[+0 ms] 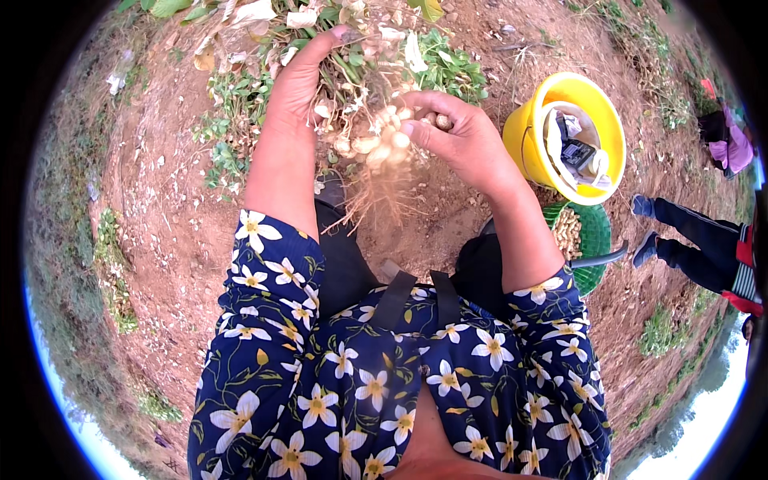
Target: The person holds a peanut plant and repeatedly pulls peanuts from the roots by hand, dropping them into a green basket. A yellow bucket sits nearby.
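My left hand (300, 84) is closed around the leafy stems of an uprooted peanut plant (348, 72), held up before me. Below the stems hangs a cluster of pale peanut pods (387, 141), with thin roots (378, 198) trailing towards me. My right hand (459, 135) is at the right side of that cluster, thumb and forefinger against the pods. A few loose peanuts (443, 122) show in the curl of its fingers.
To the right stands a yellow bucket (519, 135) holding a cloth and a dark object. Close by, a green basket (594, 240) holds picked peanuts (567, 233). More plants (450, 66) lie on the reddish soil. Two people (696, 240) are at the far right.
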`<state>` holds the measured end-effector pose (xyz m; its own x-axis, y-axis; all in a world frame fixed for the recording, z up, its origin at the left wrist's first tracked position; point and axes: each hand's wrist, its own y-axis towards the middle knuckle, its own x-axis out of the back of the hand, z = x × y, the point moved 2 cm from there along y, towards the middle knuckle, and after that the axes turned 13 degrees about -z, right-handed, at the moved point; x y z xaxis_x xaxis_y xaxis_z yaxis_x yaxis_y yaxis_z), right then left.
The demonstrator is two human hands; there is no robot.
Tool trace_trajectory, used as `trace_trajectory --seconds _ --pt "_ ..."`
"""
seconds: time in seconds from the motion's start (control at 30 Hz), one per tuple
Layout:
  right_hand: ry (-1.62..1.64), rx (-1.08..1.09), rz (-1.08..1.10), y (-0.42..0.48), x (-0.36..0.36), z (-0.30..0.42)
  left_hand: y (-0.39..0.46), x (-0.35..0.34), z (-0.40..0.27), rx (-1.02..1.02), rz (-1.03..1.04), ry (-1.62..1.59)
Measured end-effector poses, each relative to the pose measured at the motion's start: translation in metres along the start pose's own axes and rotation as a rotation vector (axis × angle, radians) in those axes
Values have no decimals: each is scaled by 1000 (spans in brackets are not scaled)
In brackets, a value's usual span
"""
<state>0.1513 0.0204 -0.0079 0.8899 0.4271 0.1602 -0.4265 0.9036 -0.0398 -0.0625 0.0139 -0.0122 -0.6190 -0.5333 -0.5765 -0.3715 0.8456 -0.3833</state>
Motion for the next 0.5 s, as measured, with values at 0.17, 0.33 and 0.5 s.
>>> trace_trajectory --seconds 0.17,0.33,0.5 --pt "-304 397 -136 2 -1 1 -4 -1 -3 -19 -39 37" --pt "-488 272 -205 0 5 10 -10 -8 -6 -60 -86 98" --pt "-353 15 -130 10 8 -1 7 5 0 -108 -77 158"
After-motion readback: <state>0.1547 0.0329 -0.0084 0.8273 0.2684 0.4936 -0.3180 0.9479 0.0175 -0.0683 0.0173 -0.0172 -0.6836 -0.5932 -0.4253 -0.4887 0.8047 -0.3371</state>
